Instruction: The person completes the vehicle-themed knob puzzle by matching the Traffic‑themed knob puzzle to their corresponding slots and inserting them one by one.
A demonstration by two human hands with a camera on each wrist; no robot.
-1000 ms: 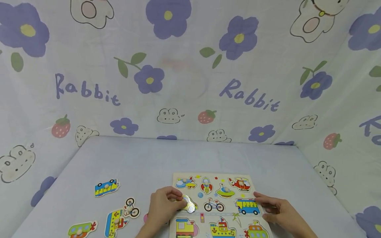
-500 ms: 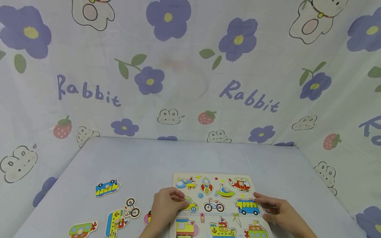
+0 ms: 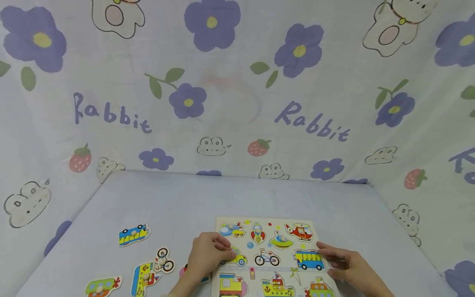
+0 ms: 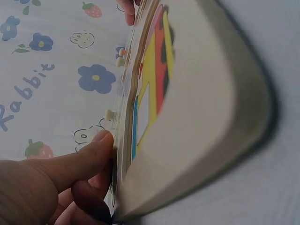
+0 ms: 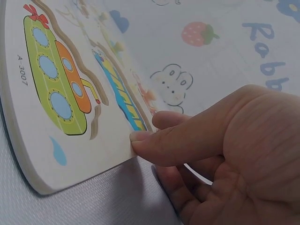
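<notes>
A wooden peg puzzle board (image 3: 251, 258) with vehicle pictures lies on the table. My left hand (image 3: 205, 255) pinches the yellow car puzzle piece (image 3: 241, 260) at its picture on the board's left side; the fingers cover part of it. In the left wrist view, thumb and fingers (image 4: 104, 138) meet right at the board's edge. My right hand (image 3: 349, 264) grips the board's right edge beside the bus picture (image 3: 309, 260). Its thumb (image 5: 150, 147) presses on top, with the other fingers past the edge in the right wrist view.
Loose on the left lie a bus piece (image 3: 133, 235), a bicycle piece (image 3: 163, 260), a ship piece (image 3: 142, 279) and a submarine piece (image 3: 103, 286). A pink piece (image 3: 183, 270) is partly behind my left wrist. Knobbed plane (image 3: 231, 229), rocket (image 3: 257, 232), saucer (image 3: 281, 240) and helicopter (image 3: 299, 232) pieces sit in the board.
The car piece, tilted and shining one second ago, now lies flat over its picture, with my left hand shifted slightly right. My right hand stays at the board's edge.
</notes>
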